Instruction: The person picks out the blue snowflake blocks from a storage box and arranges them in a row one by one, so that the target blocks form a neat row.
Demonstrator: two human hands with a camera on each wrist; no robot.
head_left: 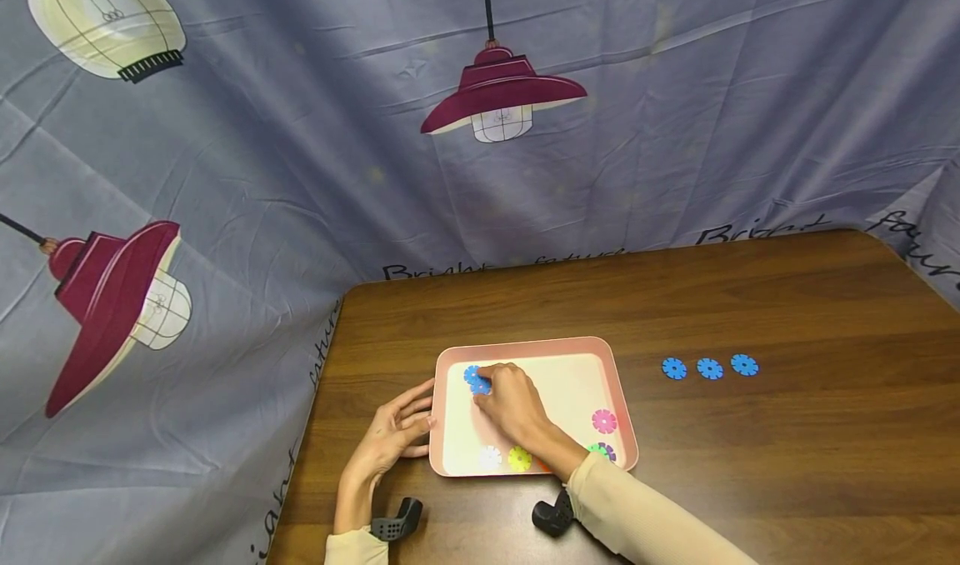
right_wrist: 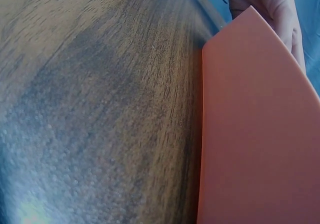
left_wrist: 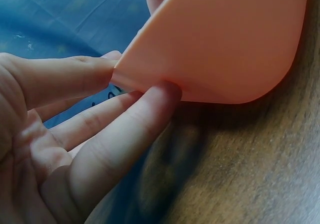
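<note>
A pink shallow tray (head_left: pixel 617 382) with a white inside stands on the wooden table. My left hand (head_left: pixel 390 433) is at its left side, fingers spread and fairly straight. In the left wrist view, fingertips touch the tray's outer wall (left_wrist: pixel 235 44) and rim. Inside the tray at the upper left, my right hand (head_left: pixel 513 400) pinches a blue notched disc (head_left: pixel 481 387) between thumb and fingers. Another blue notched disc (head_left: pixel 472 374) lies right beside it. The right wrist view shows the tray's outer wall (right_wrist: pixel 255 119) but not the right hand's fingers.
Three blue notched discs (head_left: pixel 709 369) lie in a row on the table right of the tray. Along the tray's near and right sides are white (head_left: pixel 491 457), yellow (head_left: pixel 519 458), pink (head_left: pixel 603 421) and partly hidden green (head_left: pixel 597 448) discs. A printed curtain (head_left: pixel 300 132) hangs behind the table.
</note>
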